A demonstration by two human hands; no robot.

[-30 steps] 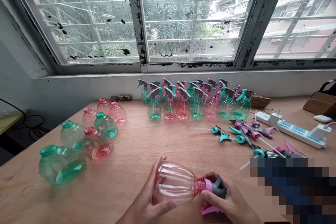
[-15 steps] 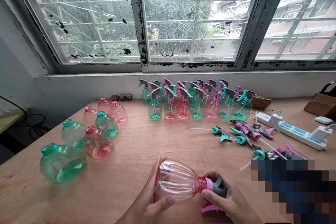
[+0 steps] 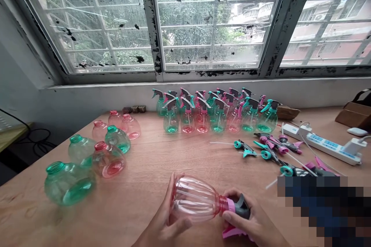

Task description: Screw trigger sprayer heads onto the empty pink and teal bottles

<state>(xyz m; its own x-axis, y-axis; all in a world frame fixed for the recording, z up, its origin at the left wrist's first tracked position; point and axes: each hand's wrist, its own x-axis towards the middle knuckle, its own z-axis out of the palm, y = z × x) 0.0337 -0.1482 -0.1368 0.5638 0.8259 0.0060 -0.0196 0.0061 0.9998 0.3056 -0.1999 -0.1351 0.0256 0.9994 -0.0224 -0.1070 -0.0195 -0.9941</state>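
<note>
A clear pink spray bottle lies sideways in both hands, low in the middle of the view. My left hand cups its base, thumb along the near side. My right hand grips the neck end, fingers round the pink collar of the grey spray head. The pink trigger points down below my right fingers. A thin tube shows inside the bottle. Whether the collar is fully screwed down I cannot tell.
Open green and pink bottles stand on the left. Assembled spray bottles line the back by the window. Loose spray heads with tubes lie to the right, near a white power strip. A brown box sits at the far right.
The camera view has tilted very slightly. Both hands keep their hold on the spray bottle, with almost no visible movement.
</note>
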